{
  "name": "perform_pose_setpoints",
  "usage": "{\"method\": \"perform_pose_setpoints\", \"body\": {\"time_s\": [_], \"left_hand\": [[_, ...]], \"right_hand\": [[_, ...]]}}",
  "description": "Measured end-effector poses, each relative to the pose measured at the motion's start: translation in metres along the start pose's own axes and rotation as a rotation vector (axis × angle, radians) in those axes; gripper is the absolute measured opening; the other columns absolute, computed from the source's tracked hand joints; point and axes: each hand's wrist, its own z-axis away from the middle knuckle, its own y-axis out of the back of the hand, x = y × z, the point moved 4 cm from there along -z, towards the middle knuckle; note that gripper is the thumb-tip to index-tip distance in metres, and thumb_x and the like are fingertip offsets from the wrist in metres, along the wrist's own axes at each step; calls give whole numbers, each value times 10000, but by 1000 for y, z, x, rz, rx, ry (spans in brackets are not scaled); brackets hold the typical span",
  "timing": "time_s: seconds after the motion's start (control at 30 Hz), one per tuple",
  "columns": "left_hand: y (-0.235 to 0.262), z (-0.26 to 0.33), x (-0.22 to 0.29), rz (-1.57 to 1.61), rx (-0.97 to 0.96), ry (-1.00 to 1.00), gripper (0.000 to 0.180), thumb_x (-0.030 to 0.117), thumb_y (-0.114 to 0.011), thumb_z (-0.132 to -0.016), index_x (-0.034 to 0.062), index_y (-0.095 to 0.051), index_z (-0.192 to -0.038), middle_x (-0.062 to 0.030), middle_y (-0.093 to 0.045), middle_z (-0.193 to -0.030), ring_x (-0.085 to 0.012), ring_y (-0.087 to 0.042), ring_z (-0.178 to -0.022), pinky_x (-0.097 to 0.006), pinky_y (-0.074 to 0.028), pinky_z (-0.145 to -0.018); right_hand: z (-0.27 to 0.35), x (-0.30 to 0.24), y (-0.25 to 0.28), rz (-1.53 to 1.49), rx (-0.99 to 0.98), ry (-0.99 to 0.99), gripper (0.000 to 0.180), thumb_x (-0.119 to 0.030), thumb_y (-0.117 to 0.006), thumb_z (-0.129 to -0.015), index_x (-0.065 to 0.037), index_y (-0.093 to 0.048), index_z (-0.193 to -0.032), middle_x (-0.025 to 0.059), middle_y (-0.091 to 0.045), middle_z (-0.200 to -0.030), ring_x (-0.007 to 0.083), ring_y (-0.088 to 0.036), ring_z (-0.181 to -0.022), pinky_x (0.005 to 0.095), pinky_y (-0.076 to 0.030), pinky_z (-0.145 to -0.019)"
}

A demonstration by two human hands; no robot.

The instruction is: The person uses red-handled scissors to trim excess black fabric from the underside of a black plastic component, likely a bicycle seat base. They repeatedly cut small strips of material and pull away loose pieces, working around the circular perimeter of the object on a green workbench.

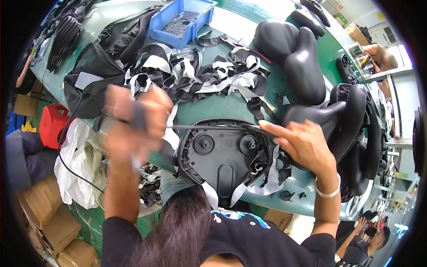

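At the centre of the frame a black saddle base [224, 153] is laid upside down on the green table [231, 107], its moulded underside with two round bosses and an oval slot turned upward. The left hand [133, 118], seen blurred at centre left, is raised on an upright forearm and clenched around the dark handle of a thin tool [202, 127], whose shaft is run horizontally across the upper rim of the base. The right hand [302, 142], at centre right, is extended with fingers straight and pressed together; its fingertips are set on the base's upper right rim, touching the far end of the tool shaft, and whether anything is pinched there cannot be told. A white bracelet is worn on the right wrist. Black and white trimmed strips [200, 73] are heaped just above the base and scattered around its lower edge. A blue bin [180, 20] is placed at upper centre, finished black saddles [296, 53] at upper right, and a red container [54, 124] at left.
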Motion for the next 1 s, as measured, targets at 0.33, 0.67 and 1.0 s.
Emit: {"method": "perform_pose_setpoints", "body": {"time_s": [0.33,0.67,1.0], "left_hand": [[-69,-92,-61,-1374,-876,161,228,241,-666,-799,32,-676,-890,-127,-663,-931,-278,-615,-934,-381,-425,-909],[-101,-116,-74,75,176,266,222,251,-517,-963,63,-510,-844,3,-425,-623,-88,-343,-506,-250,-304,-483],[-33,-62,2,-744,894,-477,248,237,-547,-919,1,-615,-957,-125,-641,-938,-202,-640,-780,-254,-490,-665]], "right_hand": [[60,-30,-8,-187,9,-380,488,-177,-678,-785,-167,-591,-1266,117,-621,-644,288,-587,-529,351,-438,-504],[115,-69,-46,-403,108,-532,519,-137,-634,-860,-101,-480,-1355,153,-638,-739,304,-583,-537,356,-453,-516],[161,-126,-97,-1481,258,-869,540,-116,-563,-905,-64,-350,-1399,128,-620,-1037,106,-570,-621,237,-475,-614]]}}
